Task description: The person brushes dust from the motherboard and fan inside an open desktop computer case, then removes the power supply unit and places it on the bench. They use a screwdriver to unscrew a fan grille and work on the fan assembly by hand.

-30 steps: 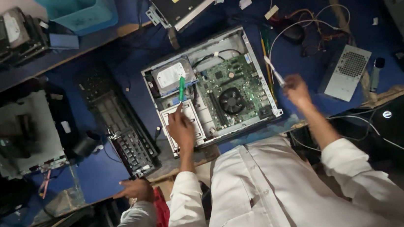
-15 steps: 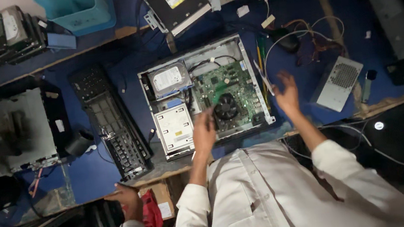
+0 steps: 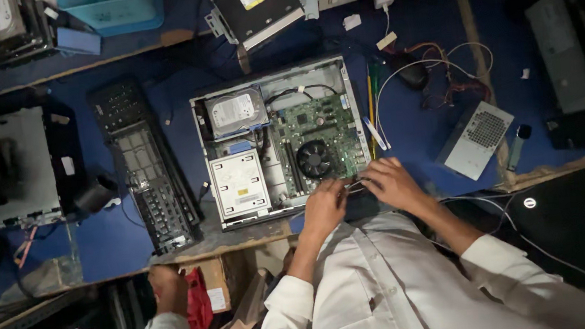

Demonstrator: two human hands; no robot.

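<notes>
An open desktop computer case (image 3: 270, 81) lies on the blue-covered bench, showing a hard drive (image 3: 234, 111), a white optical drive (image 3: 239, 184), a green motherboard (image 3: 317, 123) and a black fan (image 3: 314, 159). My left hand (image 3: 325, 208) and my right hand (image 3: 391, 183) meet at the case's near right corner, fingers curled over its edge just below the fan. Whatever is between the fingertips is too small and dark to make out.
A black keyboard (image 3: 146, 168) lies left of the case, and a silver power supply (image 3: 477, 139) with loose wires to its right. Screwdrivers (image 3: 371, 100) rest beside the case. A second optical drive (image 3: 259, 3) sits behind it. Another person's hand (image 3: 168, 287) grips the bench edge.
My left hand came back from the drive area, over the fan, to the case's near edge. My right hand moved in from the right to join it.
</notes>
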